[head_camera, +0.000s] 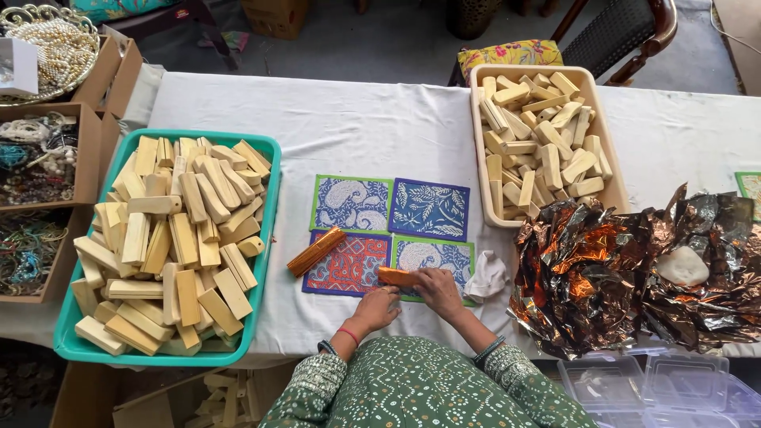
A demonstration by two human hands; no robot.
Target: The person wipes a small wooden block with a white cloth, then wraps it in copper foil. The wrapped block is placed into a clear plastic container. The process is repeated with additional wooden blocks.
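Note:
Both my hands work on one small block wrapped in copper foil (394,276) at the near edge of the table. My left hand (379,307) pinches its near side; my right hand (438,290) presses on its right end. The block lies over four patterned cloth mats (428,208) in blue, green and red. A second copper-wrapped block (315,251) rests slanted on the left mats, apart from my hands. A crumpled white cloth (486,277) sits just right of my right hand.
A teal tray (269,208) heaped with pale wooden blocks stands at left, a beige tray (613,186) of blocks at back right. Crumpled copper foil (602,277) covers the right. Clear plastic boxes (644,384) sit below it. Cardboard boxes of beads (36,170) line the far left.

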